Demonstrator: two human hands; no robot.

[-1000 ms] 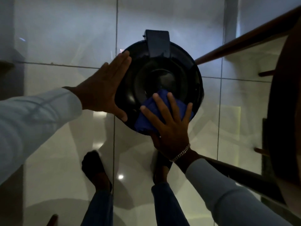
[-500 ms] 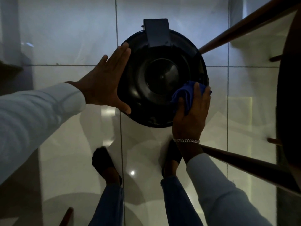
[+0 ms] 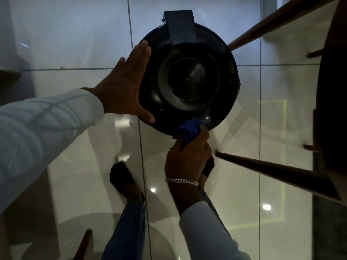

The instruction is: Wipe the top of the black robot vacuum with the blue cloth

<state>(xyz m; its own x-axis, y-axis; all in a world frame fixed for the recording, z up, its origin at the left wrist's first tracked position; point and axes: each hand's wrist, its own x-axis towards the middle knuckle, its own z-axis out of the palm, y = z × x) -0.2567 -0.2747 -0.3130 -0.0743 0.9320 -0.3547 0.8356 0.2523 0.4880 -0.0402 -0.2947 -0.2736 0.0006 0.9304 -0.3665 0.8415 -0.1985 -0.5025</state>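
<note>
Chair legs (image 3: 277, 169) flank vacuum (image 3: 189, 79); left hand (image 3: 124, 87) flat against it, right hand (image 3: 187, 158) gripping cloth (image 3: 189, 130).

Looks like a room in somebody's home, pretty dimly lit. The floor is big glossy white ceramic tiles (image 3: 187, 212) with thin dark grout lines, shiny enough to throw back little spots of ceiling light. Dark brown wooden furniture legs (image 3: 272, 169) angle in from the right, joined by thin crosswise rungs, so that's probably a chair or a stool, though most of it is cut off at the edge. A round black robot vacuum (image 3: 189, 79) sits on the tiles, which is very much a household gadget. The person is standing there in dark slip-on house sandals (image 3: 120, 177) and blue jeans, so a casual indoor setting.
</note>
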